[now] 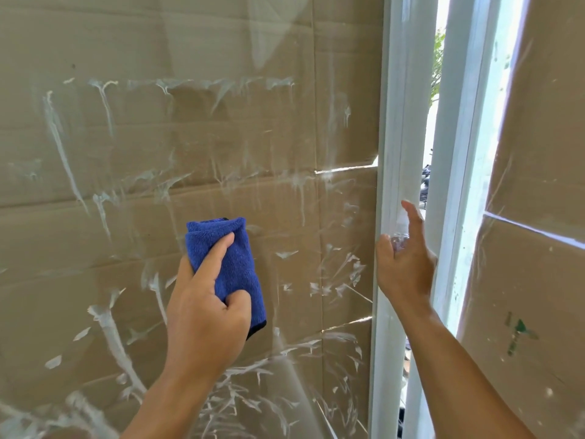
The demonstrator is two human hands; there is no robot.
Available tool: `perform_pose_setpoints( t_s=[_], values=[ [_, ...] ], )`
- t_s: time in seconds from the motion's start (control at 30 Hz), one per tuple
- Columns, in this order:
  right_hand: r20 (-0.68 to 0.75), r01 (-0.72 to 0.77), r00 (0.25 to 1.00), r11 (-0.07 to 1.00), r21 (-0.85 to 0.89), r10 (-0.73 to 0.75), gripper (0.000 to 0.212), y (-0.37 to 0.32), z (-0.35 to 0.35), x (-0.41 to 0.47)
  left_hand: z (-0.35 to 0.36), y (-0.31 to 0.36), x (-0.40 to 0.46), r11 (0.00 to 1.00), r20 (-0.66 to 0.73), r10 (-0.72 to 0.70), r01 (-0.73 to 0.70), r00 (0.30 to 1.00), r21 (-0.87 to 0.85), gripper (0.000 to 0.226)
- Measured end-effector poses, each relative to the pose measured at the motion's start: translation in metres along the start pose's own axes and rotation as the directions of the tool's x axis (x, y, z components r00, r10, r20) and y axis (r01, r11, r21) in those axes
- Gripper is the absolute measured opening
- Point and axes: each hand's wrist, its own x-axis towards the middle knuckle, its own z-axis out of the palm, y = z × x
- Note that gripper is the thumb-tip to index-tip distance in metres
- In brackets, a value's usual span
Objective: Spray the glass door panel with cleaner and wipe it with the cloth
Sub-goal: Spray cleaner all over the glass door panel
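The glass door panel (190, 137) fills the left and middle of the view, with brown cardboard behind it and white cleaner streaks running across it. My left hand (205, 312) grips a folded blue cloth (231, 261) and holds it against the lower middle of the glass. My right hand (405, 267) is up at the panel's right edge, in front of the white frame. Its fingers curl round a small clear spray bottle (399, 240), most of which the hand hides, and its index finger points upward.
The white door frame (392, 122) runs top to bottom right of the panel. A narrow gap (432, 137) beside it shows daylight and greenery outside. A second framed glass panel (538, 153) backed with cardboard stands at the far right.
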Motion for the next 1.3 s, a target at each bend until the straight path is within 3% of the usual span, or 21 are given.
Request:
perform_pose_setpoints(
  t_s=[0.33, 0.8, 0.93, 1.1, 1.3],
  values=[
    [0.077, 0.042, 0.996, 0.998, -0.046, -0.038, 0.054, 0.026, -0.006, -0.025, 0.022, 0.004, -0.008, 1.0, 0.047, 0.021, -0.022, 0.999, 0.019, 0.073],
    [0.124, -0.024, 0.991, 0.992, -0.121, 0.039, 0.047, 0.05, -0.017, -0.047, 0.033, 0.001, -0.024, 1.0, 0.071, -0.001, -0.001, 0.997, 0.025, 0.072],
    [0.221, -0.066, 0.972, 0.997, -0.047, 0.075, 0.06, 0.053, -0.019, -0.055, 0.034, -0.003, -0.028, 1.0, 0.084, -0.017, 0.015, 0.996, 0.028, 0.072],
    [0.474, -0.209, 0.867, 0.976, 0.066, 0.153, 0.072, 0.058, -0.03, -0.062, 0.034, -0.005, -0.032, 0.999, 0.082, -0.029, 0.027, 0.996, 0.033, 0.072],
    [0.451, -0.319, 0.876, 0.908, 0.272, 0.172, 0.061, 0.05, -0.037, -0.071, 0.035, -0.006, -0.034, 0.999, 0.085, -0.032, 0.029, 0.996, 0.037, 0.073]
  ],
)
